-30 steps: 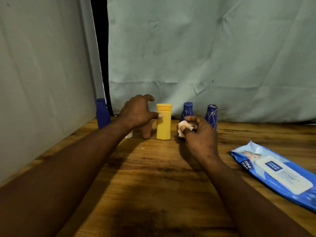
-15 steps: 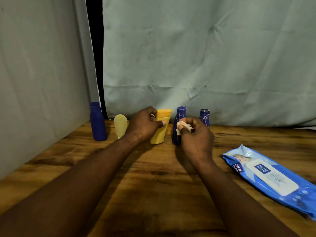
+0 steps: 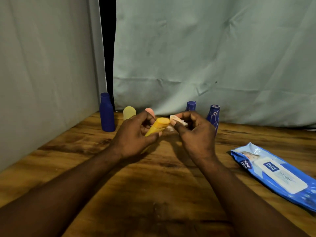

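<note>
Left hand [image 3: 135,135]: grasps the yellow bottle [image 3: 158,126] above the desk [image 3: 162,185], cap toward 2 o'clock.
Right hand [image 3: 195,134]: pinches a crumpled wipe [image 3: 176,119] at the cap's 3 o'clock.
Risk: a hard wipe may push the slanted bottle loose, toppling the blue bottle [image 3: 213,117] at 1 o'clock.

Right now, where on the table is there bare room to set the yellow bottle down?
Bare table lies between the left forearm and right forearm, and between the right hand and the wipes pack. Crowded: the back row, from plain blue bottle to rightmost blue bottle.
</note>
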